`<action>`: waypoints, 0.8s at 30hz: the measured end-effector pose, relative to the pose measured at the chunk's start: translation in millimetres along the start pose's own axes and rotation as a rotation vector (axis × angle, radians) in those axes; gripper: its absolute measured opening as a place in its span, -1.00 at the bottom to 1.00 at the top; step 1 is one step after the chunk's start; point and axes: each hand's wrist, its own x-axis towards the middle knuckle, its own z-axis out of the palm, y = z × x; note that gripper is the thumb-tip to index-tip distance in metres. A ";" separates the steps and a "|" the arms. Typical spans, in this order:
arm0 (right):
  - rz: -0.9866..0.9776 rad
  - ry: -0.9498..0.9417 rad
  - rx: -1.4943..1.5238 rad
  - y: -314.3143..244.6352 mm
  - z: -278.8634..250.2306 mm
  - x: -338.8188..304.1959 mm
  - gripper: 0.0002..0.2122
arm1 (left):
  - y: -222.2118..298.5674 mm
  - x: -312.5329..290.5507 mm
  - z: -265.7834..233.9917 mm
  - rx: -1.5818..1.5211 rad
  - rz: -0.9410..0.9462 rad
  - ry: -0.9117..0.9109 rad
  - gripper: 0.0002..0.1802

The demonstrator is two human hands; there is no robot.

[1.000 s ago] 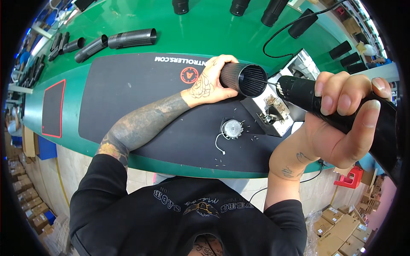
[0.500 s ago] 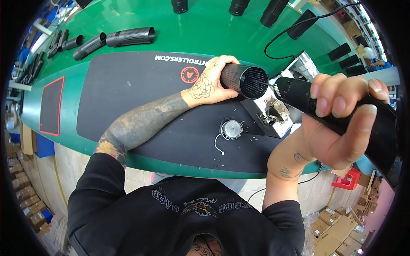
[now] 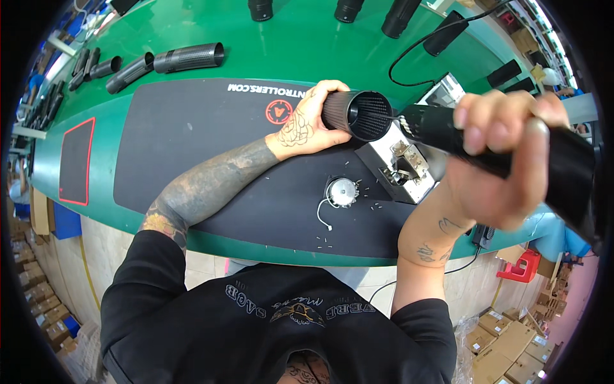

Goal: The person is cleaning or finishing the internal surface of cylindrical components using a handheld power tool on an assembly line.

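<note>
My left hand (image 3: 306, 123) is wrapped round a black perforated tube (image 3: 338, 114), raised above the dark mat with its open end toward the right. In my right hand (image 3: 502, 150), blurred by motion, is a black electric screwdriver (image 3: 432, 125). Its thin bit reaches into the tube's mouth; the tip is hidden inside. Below the tube, a round silver motor-like part (image 3: 344, 191) with a white wire lies on the mat. Small screws (image 3: 376, 206) are scattered beside it. Partly under the screwdriver stands a silver metal screw feeder (image 3: 407, 168).
Several black perforated tubes (image 3: 188, 57) lie at the far left of the green table (image 3: 288, 48). More black cylinders (image 3: 400, 18) stand along the far side. A black cable (image 3: 398, 59) loops at the far right. A red stool (image 3: 519, 265) and cardboard boxes (image 3: 505, 339) are on the floor.
The tube in my left hand has moved slightly left, and the screwdriver in my right hand has shifted left with it. The bit still points into the tube's mouth.
</note>
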 end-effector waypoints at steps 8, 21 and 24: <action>-0.184 -0.054 0.377 -92.4 -43.9 -28.1 -0.73 | -16.0 -5.8 -5.6 0.128 0.003 0.080 -0.16; 0.194 0.017 -0.006 -54.1 -6.6 -15.0 -0.72 | -23.2 -2.7 -4.6 -0.042 0.204 0.096 -0.27; 0.159 -0.002 0.250 -75.3 -31.0 -15.4 -0.82 | -24.0 -4.8 -6.5 -0.103 0.169 0.078 -0.27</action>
